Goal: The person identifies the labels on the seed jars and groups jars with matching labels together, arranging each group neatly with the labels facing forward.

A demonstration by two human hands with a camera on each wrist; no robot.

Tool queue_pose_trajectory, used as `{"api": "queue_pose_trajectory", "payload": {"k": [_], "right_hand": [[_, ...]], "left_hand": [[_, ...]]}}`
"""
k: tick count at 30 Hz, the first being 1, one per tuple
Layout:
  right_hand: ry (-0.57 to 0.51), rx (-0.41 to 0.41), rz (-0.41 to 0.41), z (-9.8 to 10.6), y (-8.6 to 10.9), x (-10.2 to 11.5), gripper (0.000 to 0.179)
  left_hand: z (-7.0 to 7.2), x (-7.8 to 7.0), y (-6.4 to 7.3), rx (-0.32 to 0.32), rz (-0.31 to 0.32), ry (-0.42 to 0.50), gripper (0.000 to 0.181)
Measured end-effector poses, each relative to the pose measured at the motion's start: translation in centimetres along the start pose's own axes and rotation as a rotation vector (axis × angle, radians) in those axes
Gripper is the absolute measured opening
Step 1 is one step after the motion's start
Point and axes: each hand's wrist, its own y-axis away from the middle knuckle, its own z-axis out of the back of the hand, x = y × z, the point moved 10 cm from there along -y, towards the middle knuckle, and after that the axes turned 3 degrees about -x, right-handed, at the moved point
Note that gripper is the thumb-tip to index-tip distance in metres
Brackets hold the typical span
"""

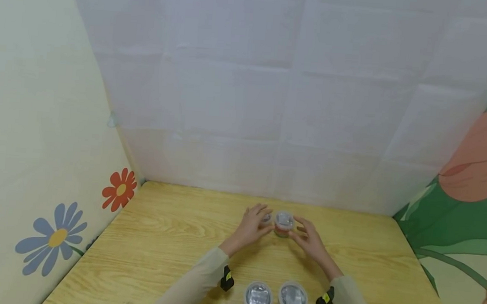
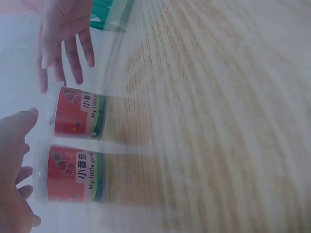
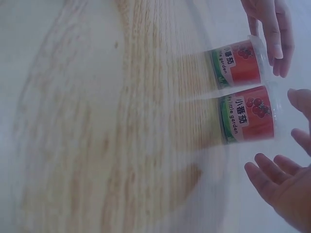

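Clear plastic cups with red-and-green printed labels and pale lids: two are stood upright, side by side, toward the far edge of the yellowish wood-grain table (image 1: 166, 222). Left cup (image 2: 73, 174) is mostly covered by the left hand in the head view; right cup (image 1: 283, 224) is seen plainly between the hands. A narrow gap is shown between them in the left wrist view.

Left hand (image 1: 250, 225) is placed around left cup, thumb spread away from the fingers; no clenching is seen, but whether the lid edge is touched cannot be told. Right hand (image 1: 310, 241) is released, fingers extended beside right cup, with space shown in the right wrist view.

Four round tubs with silvery-grey lids (image 1: 258, 298) are grouped at the near side, two cut off by the frame; their labels cannot be read.

Step in hand, as judged: the pair being set down or squared up, neither cup lifted. For closer spacing, a light, even inward push would be called for. If the spacing is fine, the hands should be drawn off sideways without the lids being knocked; any near tub would need a reach back and a fresh side grasp.
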Motion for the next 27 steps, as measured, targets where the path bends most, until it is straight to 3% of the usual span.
{"api": "queue_pose_trajectory", "payload": {"k": [8, 14, 18, 23, 27], "right_hand": [[0.016, -0.023, -0.003, 0.4, 0.5, 0.6, 0.049], [0.031, -0.044, -0.010, 0.2, 0.8, 1.3, 0.046], [0.036, -0.049, 0.062, 0.0, 0.9, 2.3, 0.043], [0.024, -0.069, 0.155, -0.2, 1.1, 3.4, 0.039], [0.076, -0.101, 0.188, -0.3, 1.3, 3.5, 0.037]], "left_hand": [[1.3, -0.8, 0.6, -0.078, -0.079, 0.060, 0.046], [1.7, -1.5, 1.3, -0.063, -0.102, 0.099, 0.044], [1.9, -1.9, 1.7, -0.064, -0.148, 0.120, 0.045], [2.2, -2.3, 2.3, -0.109, -0.250, 0.151, 0.042], [2.7, -2.8, 2.8, -0.145, -0.330, 0.167, 0.040]]}}
